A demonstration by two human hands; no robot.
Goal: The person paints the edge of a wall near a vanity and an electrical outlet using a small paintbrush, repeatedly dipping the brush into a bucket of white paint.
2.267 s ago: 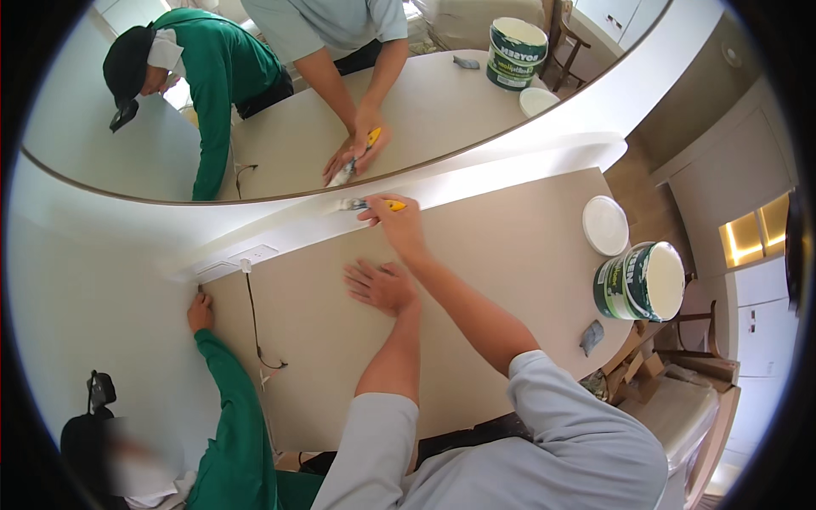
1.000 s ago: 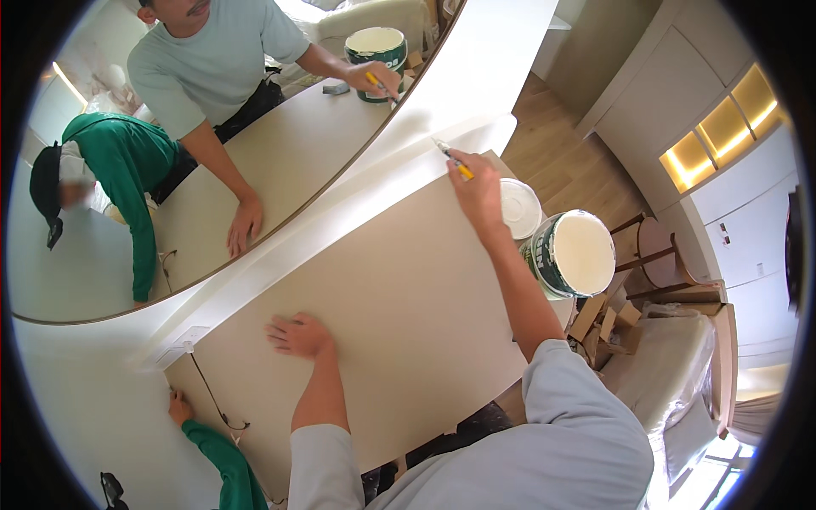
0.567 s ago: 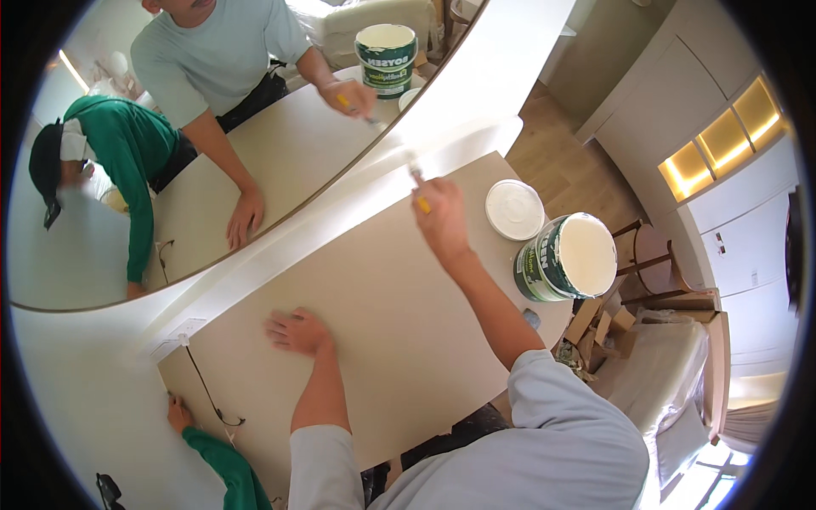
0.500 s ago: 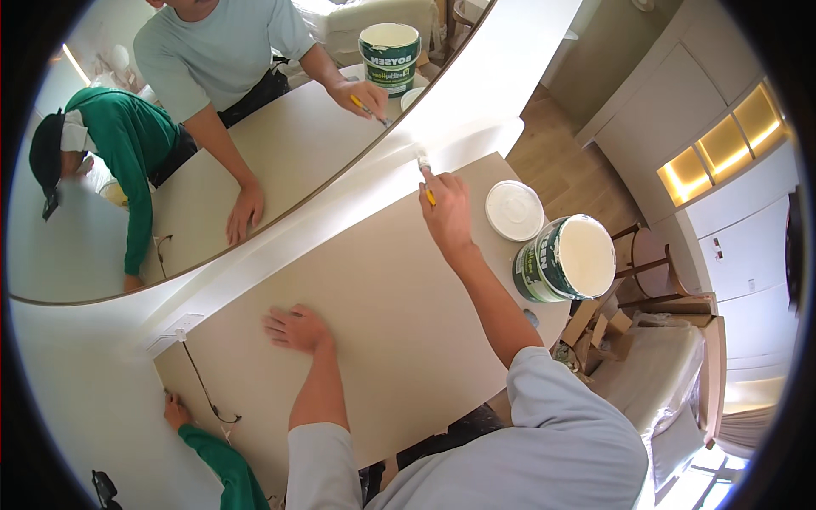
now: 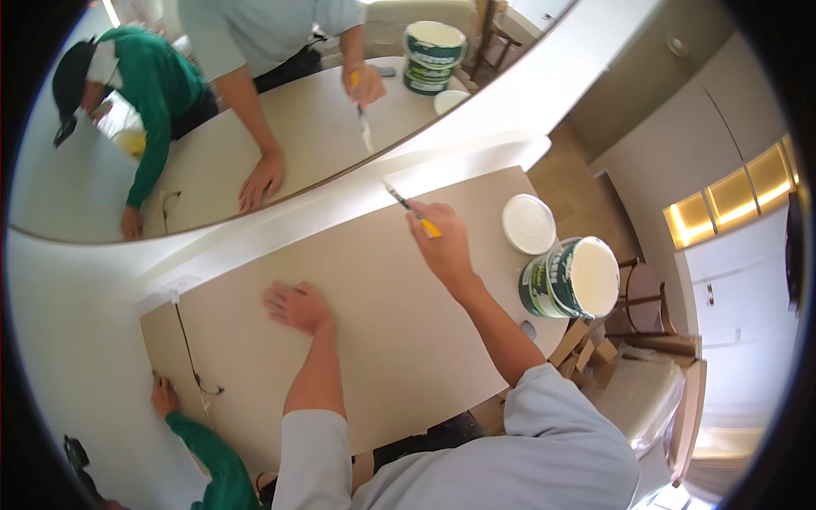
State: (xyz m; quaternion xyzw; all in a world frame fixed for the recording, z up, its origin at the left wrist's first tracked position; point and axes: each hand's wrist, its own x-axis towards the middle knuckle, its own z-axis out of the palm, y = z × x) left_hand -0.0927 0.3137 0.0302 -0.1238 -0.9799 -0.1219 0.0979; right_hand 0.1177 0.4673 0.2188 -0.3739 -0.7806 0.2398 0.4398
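The paint bucket [image 5: 576,278] at the right end of the tabletop [image 5: 399,357] carries printed lettering on its green-and-white wall. Large white characters stand on the dark green band near the rim, and smaller ones sit in the lighter green part toward the base. The bucket's slant turns the lines nearly upright in the view, and its curve hides part of them. In the mirror [image 5: 51,191], the reflected bucket [image 5: 432,59] shows the same sort of label reversed, blurred white above light green. Any print on the brush [image 5: 398,196] is too small to tell.
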